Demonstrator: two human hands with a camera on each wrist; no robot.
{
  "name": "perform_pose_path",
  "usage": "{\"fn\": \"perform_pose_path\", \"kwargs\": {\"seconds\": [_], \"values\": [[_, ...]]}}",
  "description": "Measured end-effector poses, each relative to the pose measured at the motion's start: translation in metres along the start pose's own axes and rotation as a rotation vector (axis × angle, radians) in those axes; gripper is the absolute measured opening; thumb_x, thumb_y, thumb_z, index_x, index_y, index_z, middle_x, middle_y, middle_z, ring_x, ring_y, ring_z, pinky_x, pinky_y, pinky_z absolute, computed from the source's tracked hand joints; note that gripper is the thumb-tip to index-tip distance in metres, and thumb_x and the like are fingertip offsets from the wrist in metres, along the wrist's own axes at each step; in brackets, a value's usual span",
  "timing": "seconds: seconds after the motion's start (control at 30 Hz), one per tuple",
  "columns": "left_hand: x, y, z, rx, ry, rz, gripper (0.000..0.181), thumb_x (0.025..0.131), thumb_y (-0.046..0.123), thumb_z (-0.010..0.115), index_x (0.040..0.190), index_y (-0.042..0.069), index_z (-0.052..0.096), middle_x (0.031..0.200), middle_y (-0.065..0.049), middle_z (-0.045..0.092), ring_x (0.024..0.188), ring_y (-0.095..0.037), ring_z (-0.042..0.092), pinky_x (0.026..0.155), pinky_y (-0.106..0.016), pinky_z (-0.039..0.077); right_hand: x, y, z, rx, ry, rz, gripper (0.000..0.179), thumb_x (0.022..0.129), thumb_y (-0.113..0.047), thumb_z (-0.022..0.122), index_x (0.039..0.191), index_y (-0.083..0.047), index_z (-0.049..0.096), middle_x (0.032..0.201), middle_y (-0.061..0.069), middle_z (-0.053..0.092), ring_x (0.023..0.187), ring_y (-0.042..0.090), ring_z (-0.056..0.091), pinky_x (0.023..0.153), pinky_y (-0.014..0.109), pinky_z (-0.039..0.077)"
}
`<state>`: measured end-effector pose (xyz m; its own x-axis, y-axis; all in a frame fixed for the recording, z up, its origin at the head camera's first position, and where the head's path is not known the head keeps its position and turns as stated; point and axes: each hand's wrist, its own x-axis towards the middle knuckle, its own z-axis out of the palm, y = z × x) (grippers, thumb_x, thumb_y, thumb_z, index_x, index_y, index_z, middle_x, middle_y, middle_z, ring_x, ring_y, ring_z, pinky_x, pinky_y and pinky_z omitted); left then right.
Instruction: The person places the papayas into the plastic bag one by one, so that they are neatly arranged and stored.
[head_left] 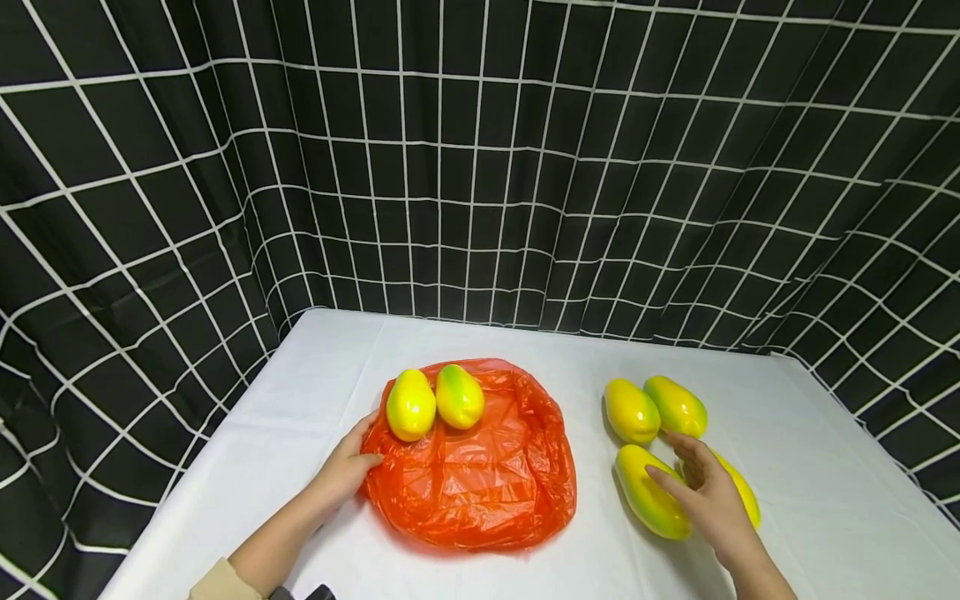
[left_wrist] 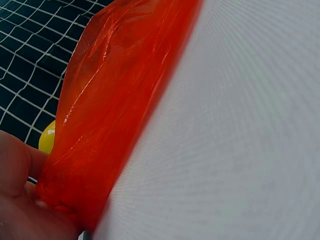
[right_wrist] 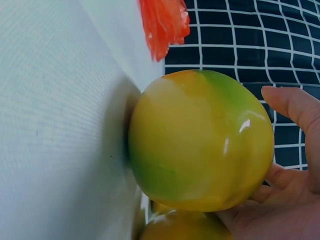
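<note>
A red plastic bag (head_left: pixel 480 492) lies spread on the white table, with two yellow-green mangoes (head_left: pixel 411 406) on its far left part. My left hand (head_left: pixel 347 467) pinches the bag's left edge; in the left wrist view the thin red film (left_wrist: pixel 107 110) rises from between thumb and fingers. Over on the right, my right hand (head_left: pixel 708 496) hovers around a near mango (head_left: pixel 651 493), its fingers reaching into the gap beside it. The right wrist view shows that mango (right_wrist: pixel 200 140) large, with the thumb standing apart from its surface and the other fingers partly hidden behind it.
Behind the right hand's fingers lie two more mangoes, one yellow (head_left: pixel 632 411) and one greener (head_left: pixel 677 406). Another mango (head_left: pixel 738 492) is partly hidden by the right hand. A black curtain with white grid lines (head_left: pixel 480 167) surrounds the table (head_left: pixel 337 358).
</note>
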<state>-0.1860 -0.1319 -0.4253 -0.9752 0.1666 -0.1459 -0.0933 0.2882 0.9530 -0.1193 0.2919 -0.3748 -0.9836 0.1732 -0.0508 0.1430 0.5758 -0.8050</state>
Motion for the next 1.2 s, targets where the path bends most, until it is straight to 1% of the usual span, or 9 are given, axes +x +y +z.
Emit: {"fn": "perform_pose_path", "kwargs": {"seconds": [0.13, 0.23, 0.37, 0.63, 0.87, 1.0, 1.2], "values": [[0.000, 0.000, 0.000, 0.004, 0.000, -0.001, 0.065, 0.087, -0.004, 0.042, 0.147, 0.005, 0.020, 0.153, -0.021, 0.020, 0.140, -0.041, 0.017, 0.113, -0.057, 0.017, 0.000, 0.002, 0.001, -0.003, -0.002, 0.020, 0.082, 0.084, -0.041, 0.064, 0.143, 0.000, 0.023, 0.148, 0.022, 0.029, 0.137, 0.042, 0.024, 0.111, 0.054, 0.024], [-0.001, 0.000, 0.000, 0.003, 0.000, -0.002, 0.065, 0.086, -0.004, 0.042, 0.147, 0.005, 0.020, 0.153, -0.021, 0.020, 0.140, -0.042, 0.016, 0.113, -0.057, 0.016, 0.002, 0.004, 0.003, -0.020, -0.019, 0.062, 0.087, 0.083, -0.045, 0.064, 0.145, -0.001, 0.021, 0.149, 0.023, 0.026, 0.137, 0.043, 0.022, 0.112, 0.055, 0.022], [-0.001, 0.000, 0.001, 0.005, -0.002, -0.005, 0.065, 0.086, -0.005, 0.041, 0.147, 0.005, 0.020, 0.153, -0.021, 0.019, 0.141, -0.042, 0.014, 0.113, -0.058, 0.014, 0.001, 0.006, 0.006, -0.041, -0.034, 0.098, 0.091, 0.082, -0.046, 0.065, 0.146, -0.002, 0.019, 0.150, 0.024, 0.024, 0.139, 0.043, 0.019, 0.112, 0.055, 0.021], [0.000, 0.001, 0.002, -0.001, -0.005, -0.003, 0.065, 0.086, -0.005, 0.041, 0.147, 0.005, 0.020, 0.153, -0.021, 0.019, 0.141, -0.041, 0.015, 0.113, -0.057, 0.015, 0.000, 0.010, 0.010, -0.062, -0.032, 0.088, 0.089, 0.081, -0.045, 0.067, 0.144, -0.002, 0.022, 0.149, 0.023, 0.027, 0.138, 0.042, 0.022, 0.112, 0.056, 0.021], [0.000, 0.001, 0.002, 0.008, -0.001, -0.007, 0.065, 0.086, -0.005, 0.042, 0.147, 0.005, 0.020, 0.153, -0.021, 0.020, 0.141, -0.041, 0.016, 0.113, -0.057, 0.015, 0.000, 0.011, 0.014, -0.092, -0.068, 0.114, 0.088, 0.081, -0.048, 0.065, 0.145, -0.005, 0.024, 0.149, 0.022, 0.026, 0.137, 0.038, 0.023, 0.111, 0.059, 0.017], [0.000, 0.001, 0.001, 0.011, 0.000, -0.007, 0.065, 0.087, -0.004, 0.042, 0.147, 0.005, 0.020, 0.153, -0.021, 0.020, 0.140, -0.041, 0.016, 0.113, -0.057, 0.016, 0.001, 0.011, 0.016, -0.084, -0.082, 0.128, 0.085, 0.081, -0.047, 0.065, 0.145, -0.006, 0.025, 0.149, 0.022, 0.026, 0.134, 0.037, 0.025, 0.109, 0.059, 0.019], [0.000, 0.001, 0.000, 0.010, -0.002, -0.001, 0.065, 0.087, -0.004, 0.042, 0.147, 0.004, 0.019, 0.153, -0.022, 0.018, 0.141, -0.042, 0.015, 0.113, -0.057, 0.016, 0.002, 0.011, 0.019, -0.078, -0.092, 0.164, 0.087, 0.081, -0.050, 0.064, 0.146, -0.010, 0.024, 0.150, 0.020, 0.024, 0.131, 0.036, 0.028, 0.106, 0.060, 0.024]]}}
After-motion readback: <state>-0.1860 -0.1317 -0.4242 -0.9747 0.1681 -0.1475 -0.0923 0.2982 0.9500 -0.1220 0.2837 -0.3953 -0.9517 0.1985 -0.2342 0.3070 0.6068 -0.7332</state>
